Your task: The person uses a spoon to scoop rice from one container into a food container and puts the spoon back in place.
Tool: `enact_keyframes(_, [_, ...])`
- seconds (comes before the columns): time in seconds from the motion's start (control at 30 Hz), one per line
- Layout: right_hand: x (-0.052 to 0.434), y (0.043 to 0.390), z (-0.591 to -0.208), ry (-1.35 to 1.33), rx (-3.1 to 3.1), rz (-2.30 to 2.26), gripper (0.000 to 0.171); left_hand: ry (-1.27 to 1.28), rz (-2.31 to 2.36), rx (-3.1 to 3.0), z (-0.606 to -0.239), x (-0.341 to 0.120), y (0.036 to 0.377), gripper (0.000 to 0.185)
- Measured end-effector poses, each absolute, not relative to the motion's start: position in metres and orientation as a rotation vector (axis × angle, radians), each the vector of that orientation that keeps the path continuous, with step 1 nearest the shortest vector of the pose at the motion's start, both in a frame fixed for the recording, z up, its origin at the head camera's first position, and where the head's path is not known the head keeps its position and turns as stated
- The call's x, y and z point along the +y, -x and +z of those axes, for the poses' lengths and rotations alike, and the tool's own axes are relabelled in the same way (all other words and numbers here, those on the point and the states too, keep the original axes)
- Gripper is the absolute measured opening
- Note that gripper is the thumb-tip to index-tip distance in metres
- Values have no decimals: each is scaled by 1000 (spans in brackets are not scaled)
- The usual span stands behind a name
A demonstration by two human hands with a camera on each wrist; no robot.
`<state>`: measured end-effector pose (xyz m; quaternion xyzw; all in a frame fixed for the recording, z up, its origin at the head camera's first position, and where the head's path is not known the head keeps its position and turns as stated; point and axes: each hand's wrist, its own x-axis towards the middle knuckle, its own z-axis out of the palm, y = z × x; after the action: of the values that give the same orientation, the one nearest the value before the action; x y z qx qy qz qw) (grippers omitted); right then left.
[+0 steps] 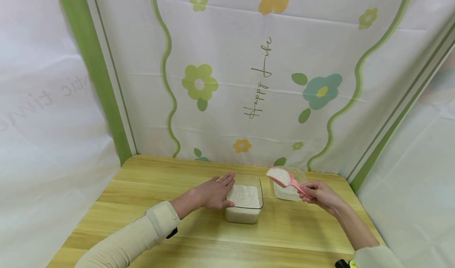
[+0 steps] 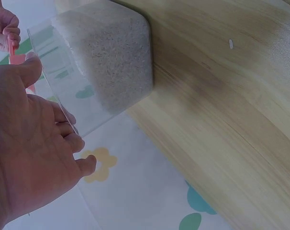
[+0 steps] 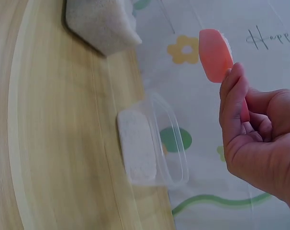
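Note:
In the head view a clear square container (image 1: 244,214), well filled with white rice, stands on the table. My left hand (image 1: 215,193) rests on its left rim, fingers spread and mostly straight; the left wrist view shows the fingertips (image 2: 74,143) touching the clear rim. By its handle, my right hand (image 1: 321,197) grips a pink scoop (image 1: 279,177) heaped with white rice. The scoop is held in the air over a second, semi-clear plastic container (image 3: 171,143), which has a shallower layer of white grains (image 3: 137,146) at its bottom.
Both containers stand on a wood-grain table (image 1: 199,240). A white curtain (image 1: 220,122) with printed flowers hangs behind the table's far edge, with more sheeting on both sides. One loose grain (image 2: 231,44) lies on the wood in the left wrist view.

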<state>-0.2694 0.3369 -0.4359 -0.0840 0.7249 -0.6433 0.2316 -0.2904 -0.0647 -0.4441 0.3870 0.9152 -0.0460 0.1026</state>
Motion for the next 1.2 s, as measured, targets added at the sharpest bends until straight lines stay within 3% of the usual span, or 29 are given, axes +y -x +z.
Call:
enact_keyframes(0.83, [397, 270, -459, 16, 2078, -1883, 21, -1141, -138, 2700, -442, -65, 289, 82])
enact_keyframes(1.07, [397, 270, -463, -84, 2244, -1761, 41, -1139, -146, 2701, -441, -64, 288, 81])
enact_keyframes(1.2, [396, 270, -464, -124, 2269, -1746, 39, -1140, -144, 2699, -441, -64, 288, 81])
